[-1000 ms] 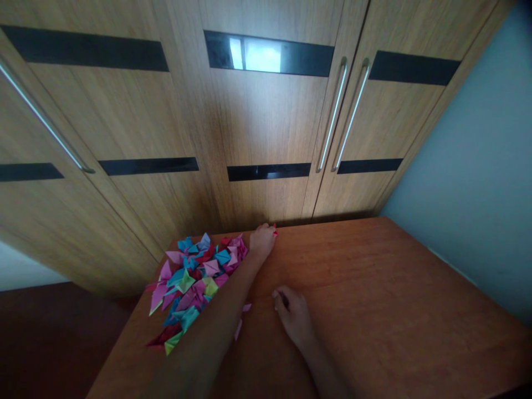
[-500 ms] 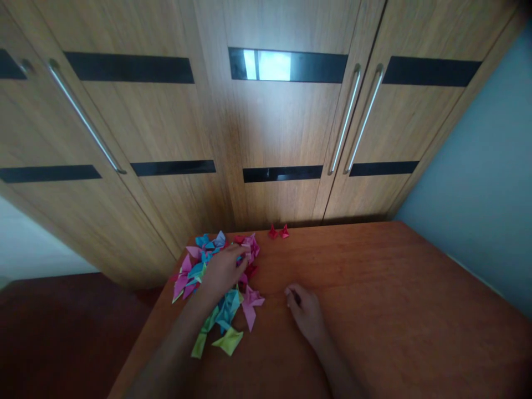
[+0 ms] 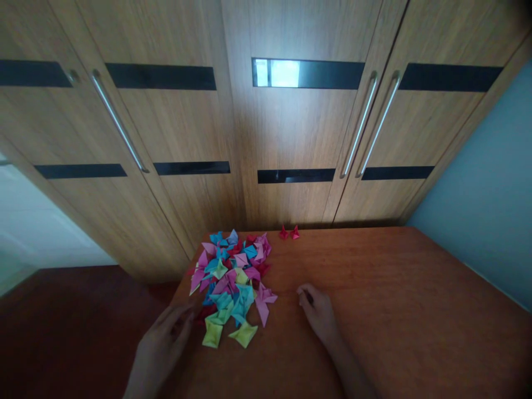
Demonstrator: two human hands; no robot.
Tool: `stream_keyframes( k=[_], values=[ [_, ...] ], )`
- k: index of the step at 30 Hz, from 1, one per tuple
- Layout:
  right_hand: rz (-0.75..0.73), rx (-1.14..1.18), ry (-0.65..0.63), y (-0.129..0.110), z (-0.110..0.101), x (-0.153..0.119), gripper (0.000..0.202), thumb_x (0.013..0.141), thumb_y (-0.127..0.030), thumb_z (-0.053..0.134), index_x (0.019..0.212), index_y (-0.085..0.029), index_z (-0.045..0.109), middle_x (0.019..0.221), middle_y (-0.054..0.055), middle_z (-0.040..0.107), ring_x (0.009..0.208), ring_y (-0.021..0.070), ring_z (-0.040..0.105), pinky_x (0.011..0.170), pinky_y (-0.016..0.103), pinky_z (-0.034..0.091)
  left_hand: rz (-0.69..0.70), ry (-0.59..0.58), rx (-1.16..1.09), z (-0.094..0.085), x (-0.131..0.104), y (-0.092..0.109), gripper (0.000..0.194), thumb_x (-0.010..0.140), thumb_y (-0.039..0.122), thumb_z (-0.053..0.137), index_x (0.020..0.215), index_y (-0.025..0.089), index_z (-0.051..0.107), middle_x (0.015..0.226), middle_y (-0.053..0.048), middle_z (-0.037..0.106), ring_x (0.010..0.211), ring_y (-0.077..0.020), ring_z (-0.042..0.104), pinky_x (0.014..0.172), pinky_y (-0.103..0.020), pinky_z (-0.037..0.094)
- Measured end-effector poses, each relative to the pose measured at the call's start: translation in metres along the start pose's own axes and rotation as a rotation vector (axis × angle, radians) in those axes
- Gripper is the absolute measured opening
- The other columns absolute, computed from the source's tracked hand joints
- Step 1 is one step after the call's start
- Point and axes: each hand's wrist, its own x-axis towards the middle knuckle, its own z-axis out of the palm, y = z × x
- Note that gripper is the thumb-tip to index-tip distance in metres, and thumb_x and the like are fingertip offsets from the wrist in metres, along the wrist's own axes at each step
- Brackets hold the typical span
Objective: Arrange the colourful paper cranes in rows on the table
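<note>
A heap of folded paper origami pieces (image 3: 226, 281) in pink, blue, teal, green, yellow and red lies at the left of the table. My left hand (image 3: 164, 343) is at the heap's near left side, over the table's left edge. Its thumb and fingers are apart, and I see nothing between them. Closest to its fingertips is a red origami piece (image 3: 205, 313), partly covered by others. My right hand (image 3: 318, 313) rests on the table to the right of the heap, its fingers curled in with nothing visible in them. Two small red origami pieces (image 3: 289, 233) stand side by side at the far edge.
The reddish-brown wooden table (image 3: 374, 299) reaches toward a wardrobe (image 3: 291, 202) with long metal handles and dark strips. A blue-grey wall (image 3: 477, 183) runs along the right. Dark red floor (image 3: 100, 327) shows beyond the left edge.
My left hand has moved from over the heap back toward me and to the left, uncovering the middle pieces. The right hand stays curled on the table. The view has shifted slightly.
</note>
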Motion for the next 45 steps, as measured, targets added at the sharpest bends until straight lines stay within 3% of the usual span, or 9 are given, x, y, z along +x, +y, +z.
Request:
stream_keyframes(
  k=[10,17,22,26,31,34,39,45],
  values=[
    [-0.016,-0.015,0.004,-0.003,-0.002,-0.001,0.024,0.087,-0.03,0.038,0.08,-0.021,0.059,0.072,0.002,0.065,0.066,0.0153,0.061,0.059,0.022,0.043,0.019,-0.017,-0.036,0.02,-0.004,-0.013,0.027,0.079,0.036,0.047,0.091,0.028,0.07,0.095,0.001,0.073,0.085,-0.0196,0.069,0.075,-0.025,0.055],
    [-0.009,-0.026,0.001,-0.003,-0.001,-0.001,0.025,0.087,-0.03,0.038,0.078,-0.02,0.059,0.073,0.003,0.065,0.067,0.0161,0.061,0.058,0.023,0.043,-0.005,0.074,-0.048,0.009,-0.004,-0.011,0.029,0.08,0.045,0.049,0.083,0.027,0.071,0.088,-0.001,0.074,0.079,-0.0207,0.069,0.071,-0.025,0.054],
    [-0.004,-0.038,-0.014,-0.002,-0.001,-0.001,0.025,0.087,-0.03,0.038,0.08,-0.02,0.06,0.072,0.002,0.065,0.066,0.0158,0.061,0.058,0.023,0.043,-0.074,0.152,-0.13,-0.002,-0.001,0.005,0.03,0.079,0.05,0.052,0.083,0.027,0.07,0.087,0.002,0.074,0.075,-0.0204,0.069,0.066,-0.024,0.055],
    [-0.001,-0.041,-0.018,-0.003,0.0,-0.001,0.026,0.088,-0.03,0.038,0.081,-0.02,0.061,0.071,0.002,0.065,0.065,0.0155,0.06,0.059,0.023,0.042,-0.03,0.183,-0.222,-0.003,0.017,0.033,0.031,0.079,0.05,0.054,0.092,0.026,0.07,0.093,0.002,0.073,0.081,-0.0202,0.069,0.071,-0.026,0.055],
    [-0.005,-0.037,-0.017,-0.005,-0.001,-0.001,0.026,0.088,-0.03,0.038,0.079,-0.02,0.06,0.073,0.003,0.065,0.066,0.0156,0.06,0.058,0.023,0.042,0.232,0.085,-0.344,0.015,0.064,0.094,0.025,0.085,0.037,0.052,0.096,0.024,0.069,0.095,-0.001,0.073,0.083,-0.0183,0.068,0.076,-0.027,0.054],
    [0.0,-0.028,-0.016,-0.005,0.0,0.0,0.026,0.088,-0.03,0.038,0.078,-0.02,0.06,0.072,0.003,0.065,0.065,0.0158,0.06,0.056,0.023,0.042,0.372,0.008,-0.357,0.039,0.1,0.141,0.02,0.086,0.025,0.053,0.098,0.024,0.068,0.094,-0.001,0.072,0.084,-0.0167,0.066,0.078,-0.027,0.051],
    [0.002,-0.008,-0.008,-0.006,-0.001,0.002,0.025,0.088,-0.028,0.039,0.077,-0.02,0.06,0.069,0.002,0.063,0.063,0.0149,0.058,0.057,0.023,0.041,0.531,-0.179,-0.163,0.093,0.157,0.209,0.018,0.087,0.019,0.052,0.093,0.021,0.069,0.095,-0.004,0.068,0.09,-0.0164,0.061,0.082,-0.026,0.047],
    [0.03,0.043,-0.002,-0.011,-0.003,0.003,0.024,0.087,-0.025,0.041,0.077,-0.02,0.062,0.068,0.001,0.063,0.061,0.0139,0.057,0.058,0.022,0.041,0.522,-0.269,-0.033,0.14,0.196,0.243,0.023,0.088,0.019,0.046,0.087,0.019,0.07,0.095,-0.008,0.062,0.092,-0.0183,0.058,0.082,-0.029,0.045]
  ],
)
